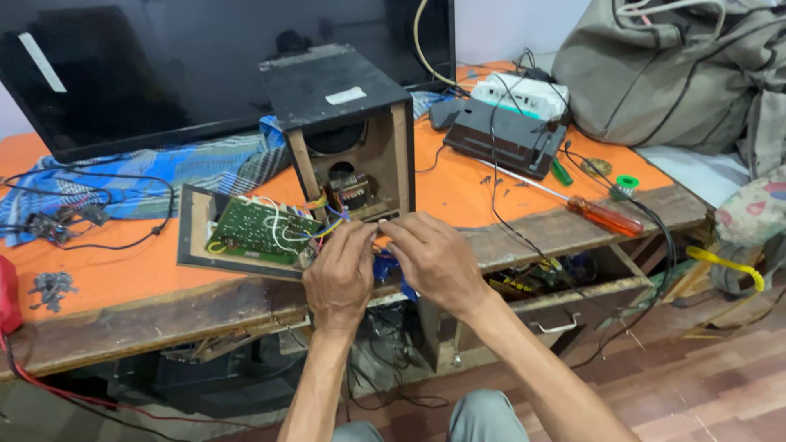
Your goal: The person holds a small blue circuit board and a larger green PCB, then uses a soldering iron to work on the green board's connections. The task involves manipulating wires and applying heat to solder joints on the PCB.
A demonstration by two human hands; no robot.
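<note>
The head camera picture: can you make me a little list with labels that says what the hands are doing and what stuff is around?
left hand: pinching coloured wires by the green circuit board
right hand: fingertips meet the left hand's at the wires
speaker box: black, back open, standing on the orange table
circuit board: lying flat on the removed back panel
screwdriver: orange handle, right of the box
screws: small grey pile, far left

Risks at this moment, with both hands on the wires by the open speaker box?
1. The left hand and right hand pinch thin coloured wires at the table edge; a tug might break a joint on the green circuit board.
2. The board's back panel overhangs the edge and may slip off.
3. The screwdriver lies near the edge over an open drawer; an elbow might knock it.
</note>
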